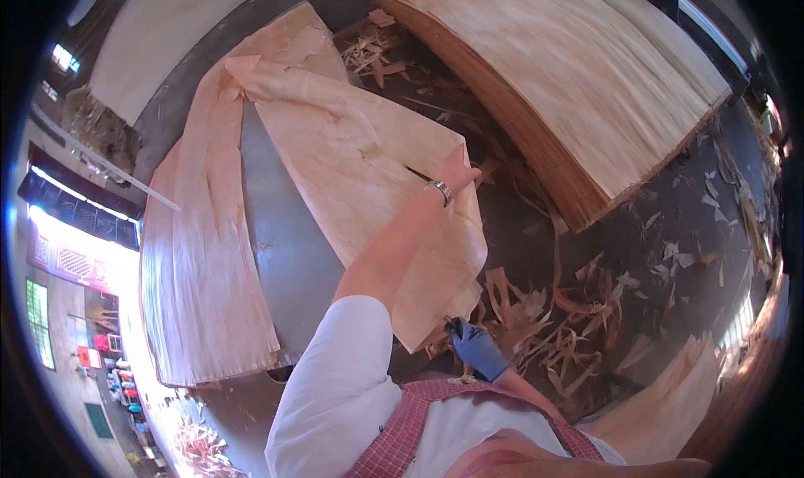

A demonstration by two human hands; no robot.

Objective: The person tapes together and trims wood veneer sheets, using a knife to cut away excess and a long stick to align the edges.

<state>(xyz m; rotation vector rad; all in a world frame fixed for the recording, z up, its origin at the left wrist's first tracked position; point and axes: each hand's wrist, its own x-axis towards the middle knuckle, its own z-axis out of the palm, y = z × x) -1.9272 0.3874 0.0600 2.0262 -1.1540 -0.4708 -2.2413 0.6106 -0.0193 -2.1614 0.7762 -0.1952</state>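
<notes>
A thin, pale wood veneer sheet [335, 143] lies askew in the middle, creased and folded at its far left end, with a slit near its right side. My bare left hand [457, 173], a metal band at its wrist, reaches across it and is closed on its right edge. My right hand [479, 348] wears a blue glove with dark fingertips. It is closed at the sheet's near edge, close to my body; its fingertips are partly hidden. More veneer [188, 277] lies on the left, beyond a bare strip of the grey table [289, 202].
A thick stack of veneer [578, 76] stands at the far right. Torn veneer strips [569, 327] are scattered right of my gloved hand, and more scraps [373, 51] lie at the back. Another pale sheet [167, 34] is at the far left. Veneer [662, 403] also lies at the near right.
</notes>
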